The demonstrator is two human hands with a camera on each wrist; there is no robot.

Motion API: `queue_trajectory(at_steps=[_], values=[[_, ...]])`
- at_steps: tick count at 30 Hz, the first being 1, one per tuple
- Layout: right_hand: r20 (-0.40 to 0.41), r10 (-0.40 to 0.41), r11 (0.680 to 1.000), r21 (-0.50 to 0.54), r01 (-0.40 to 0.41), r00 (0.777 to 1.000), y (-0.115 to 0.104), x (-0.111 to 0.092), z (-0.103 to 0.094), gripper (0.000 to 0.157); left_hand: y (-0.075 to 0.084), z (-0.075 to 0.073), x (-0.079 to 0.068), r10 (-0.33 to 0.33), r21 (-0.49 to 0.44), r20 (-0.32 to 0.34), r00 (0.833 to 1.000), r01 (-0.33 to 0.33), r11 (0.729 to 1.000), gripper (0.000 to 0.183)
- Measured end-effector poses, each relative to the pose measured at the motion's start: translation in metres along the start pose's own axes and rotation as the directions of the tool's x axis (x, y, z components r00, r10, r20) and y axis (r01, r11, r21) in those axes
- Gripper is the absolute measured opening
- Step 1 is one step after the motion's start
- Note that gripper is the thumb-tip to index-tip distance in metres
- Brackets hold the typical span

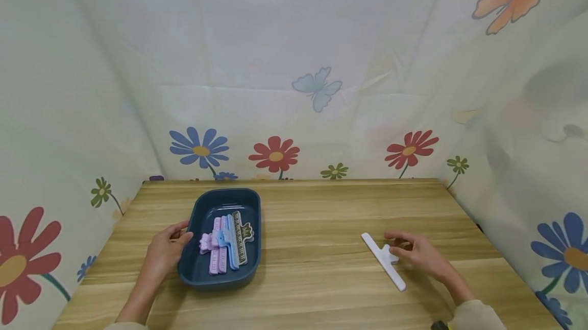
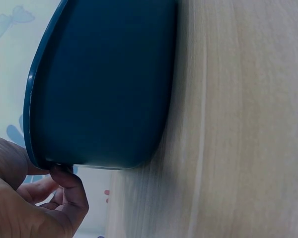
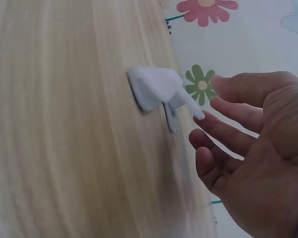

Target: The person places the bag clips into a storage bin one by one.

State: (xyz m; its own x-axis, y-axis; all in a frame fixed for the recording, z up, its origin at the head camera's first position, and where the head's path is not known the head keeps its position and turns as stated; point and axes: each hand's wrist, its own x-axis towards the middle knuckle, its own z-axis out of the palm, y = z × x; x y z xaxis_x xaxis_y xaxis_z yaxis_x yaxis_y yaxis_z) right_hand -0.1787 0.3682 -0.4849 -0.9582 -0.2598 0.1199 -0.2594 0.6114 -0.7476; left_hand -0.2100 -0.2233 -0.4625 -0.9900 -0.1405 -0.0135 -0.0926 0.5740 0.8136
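A dark blue tray (image 1: 223, 283) sits on the left of the table, with my left hand (image 1: 165, 251) at its left side. In the left wrist view, the left thumb and fingers (image 2: 72, 193) pinch the tray's rim (image 2: 31, 99). Inside lie several long clips: pink clips (image 1: 215, 263), a blue clip (image 1: 233, 248) and a black one with a gold pattern (image 1: 239, 238). Over on the right, a white clip (image 1: 383, 262) lies on the table. My right hand (image 1: 420, 256) is beside its handle, fingers loosely bent and parted, the thumb apart from the clip (image 3: 156, 84).
The wood-grain table (image 1: 312, 268) ends at a back edge against a white curtain (image 1: 275, 23) printed with flowers and butterflies. The curtain also runs along both sides. A small dark object (image 1: 439, 325) shows at the bottom, by the right sleeve (image 1: 475, 315).
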Motion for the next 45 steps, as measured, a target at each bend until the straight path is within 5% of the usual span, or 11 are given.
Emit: queue_trajectory(at_steps=[14, 27, 45], values=[[0.118, -0.085, 0.996, 0.0, 0.086, 0.989, 0.005, -0.002, 0.001, 0.046, 0.0, -0.001, 0.001, 0.007, -0.002, -0.002, 1.0, -0.007, 1.0, 0.046], [0.118, -0.173, 0.978, -0.094, 0.184, 0.978, 0.01, 0.001, 0.004, 0.046, 0.001, -0.001, 0.001, 0.01, -0.006, -0.007, 1.0, -0.01, 1.0, 0.046], [0.132, -0.127, 0.991, -0.033, 0.133, 0.983, -0.003, -0.006, -0.005, 0.041, -0.002, 0.001, 0.0, -0.006, -0.026, 0.009, 1.0, 0.006, 1.0, 0.047]])
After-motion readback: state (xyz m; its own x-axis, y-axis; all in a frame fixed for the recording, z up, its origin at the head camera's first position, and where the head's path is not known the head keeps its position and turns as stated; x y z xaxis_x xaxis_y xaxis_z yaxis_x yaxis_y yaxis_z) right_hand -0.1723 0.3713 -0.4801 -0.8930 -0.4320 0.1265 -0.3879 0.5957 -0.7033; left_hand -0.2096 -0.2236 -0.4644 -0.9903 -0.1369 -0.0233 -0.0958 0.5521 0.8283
